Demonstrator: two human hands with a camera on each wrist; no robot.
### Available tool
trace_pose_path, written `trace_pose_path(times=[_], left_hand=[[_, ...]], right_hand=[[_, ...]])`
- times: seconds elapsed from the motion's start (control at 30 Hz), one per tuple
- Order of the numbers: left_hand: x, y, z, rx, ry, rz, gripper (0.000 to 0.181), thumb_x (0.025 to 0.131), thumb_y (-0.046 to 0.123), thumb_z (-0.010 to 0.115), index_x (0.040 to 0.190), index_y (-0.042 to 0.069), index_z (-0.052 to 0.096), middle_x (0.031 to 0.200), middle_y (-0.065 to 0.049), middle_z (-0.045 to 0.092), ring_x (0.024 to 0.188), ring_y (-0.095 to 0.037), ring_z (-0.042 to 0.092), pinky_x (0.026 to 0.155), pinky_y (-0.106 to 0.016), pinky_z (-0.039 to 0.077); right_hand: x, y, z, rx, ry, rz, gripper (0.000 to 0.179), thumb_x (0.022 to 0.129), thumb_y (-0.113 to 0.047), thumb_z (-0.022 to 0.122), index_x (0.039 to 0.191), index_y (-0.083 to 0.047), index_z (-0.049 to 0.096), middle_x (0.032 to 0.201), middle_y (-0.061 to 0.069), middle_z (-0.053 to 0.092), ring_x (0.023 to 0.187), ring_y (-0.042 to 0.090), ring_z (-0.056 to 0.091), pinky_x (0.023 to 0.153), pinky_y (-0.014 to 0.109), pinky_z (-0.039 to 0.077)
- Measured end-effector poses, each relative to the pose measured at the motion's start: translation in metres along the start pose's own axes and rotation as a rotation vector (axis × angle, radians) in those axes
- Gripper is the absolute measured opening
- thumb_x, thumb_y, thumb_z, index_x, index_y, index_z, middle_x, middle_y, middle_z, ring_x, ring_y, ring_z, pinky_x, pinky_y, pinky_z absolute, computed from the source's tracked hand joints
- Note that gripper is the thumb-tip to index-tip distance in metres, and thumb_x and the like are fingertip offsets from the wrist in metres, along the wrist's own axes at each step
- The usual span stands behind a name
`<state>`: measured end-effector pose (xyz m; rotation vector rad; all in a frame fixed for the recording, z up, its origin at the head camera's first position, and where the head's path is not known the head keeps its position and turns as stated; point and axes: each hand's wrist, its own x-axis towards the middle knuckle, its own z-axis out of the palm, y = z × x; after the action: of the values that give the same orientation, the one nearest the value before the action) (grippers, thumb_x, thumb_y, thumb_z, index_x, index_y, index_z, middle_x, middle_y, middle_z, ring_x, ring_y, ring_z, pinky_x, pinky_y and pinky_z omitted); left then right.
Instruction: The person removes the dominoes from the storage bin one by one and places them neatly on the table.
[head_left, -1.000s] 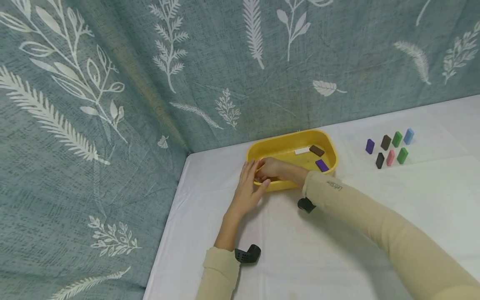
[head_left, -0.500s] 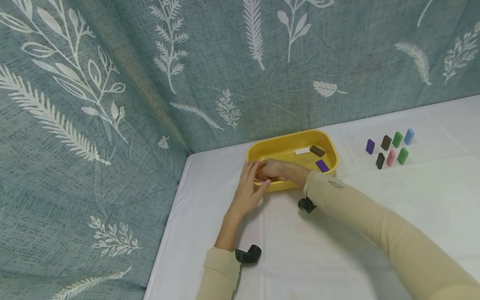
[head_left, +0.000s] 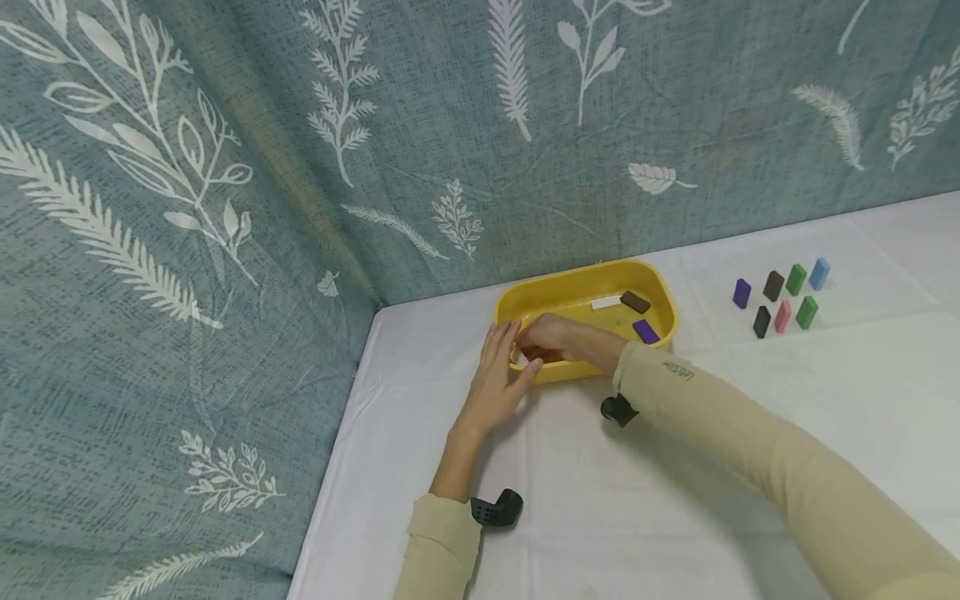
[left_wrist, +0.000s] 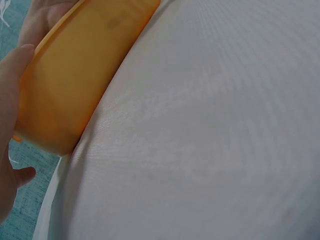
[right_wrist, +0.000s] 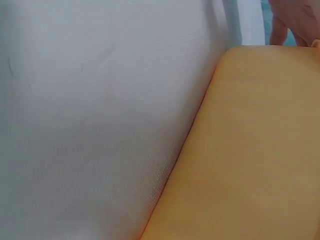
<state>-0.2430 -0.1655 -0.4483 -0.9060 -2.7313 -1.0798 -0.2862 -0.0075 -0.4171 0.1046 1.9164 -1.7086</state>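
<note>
A yellow plastic tub (head_left: pixel 654 279) stands on the white cloth in the head view. Its left end is where my left hand (head_left: pixel 495 379) rests, fingers straight along the rim and thumb spread over the near corner. My right hand (head_left: pixel 553 335) reaches down inside the left part of the tub, fingers bent and tips mostly hidden. A small white piece shows between the two hands; I cannot tell whether the right hand holds it. At the tub's right end lie a white block (head_left: pixel 606 302), a brown block (head_left: pixel 635 302) and a purple block (head_left: pixel 646 331).
Right of the tub several small blocks stand upright in two rows, among them a purple block (head_left: pixel 742 293), a pink block (head_left: pixel 783 317) and a light blue block (head_left: pixel 820 273). A green leaf-patterned curtain (head_left: pixel 420 125) borders the table behind and to the left.
My right hand has shifted slightly to the right inside the tub, and more of the white piece beside it shows. The left hand stays at the rim.
</note>
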Motion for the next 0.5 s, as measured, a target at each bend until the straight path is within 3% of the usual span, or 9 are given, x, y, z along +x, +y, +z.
trace_pose_path(times=[0.3,0.5], left_hand=[[-0.0001,0.0003,-0.0005,0.005,0.0,0.009,0.075,0.097,0.055,0.043,0.151,0.007,0.024,0.154,-0.018,0.02,0.144,-0.029,0.004,0.11,-0.053,0.016],[0.0001,0.0008,-0.0003,0.013,-0.008,-0.009,0.075,0.096,0.056,0.042,0.151,0.008,0.023,0.155,-0.016,0.019,0.144,-0.028,0.003,0.11,-0.053,0.016]], right_hand=[[-0.0013,0.0006,-0.0014,-0.018,-0.046,-0.01,0.024,0.093,0.002,0.055,0.113,0.011,0.062,0.082,0.005,0.054,0.066,0.012,0.05,0.06,0.018,0.046],[-0.001,0.0008,-0.0012,-0.001,-0.03,-0.003,0.031,0.09,0.003,0.059,0.12,0.011,0.058,0.087,0.006,0.057,0.069,0.011,0.052,0.062,0.019,0.048]])
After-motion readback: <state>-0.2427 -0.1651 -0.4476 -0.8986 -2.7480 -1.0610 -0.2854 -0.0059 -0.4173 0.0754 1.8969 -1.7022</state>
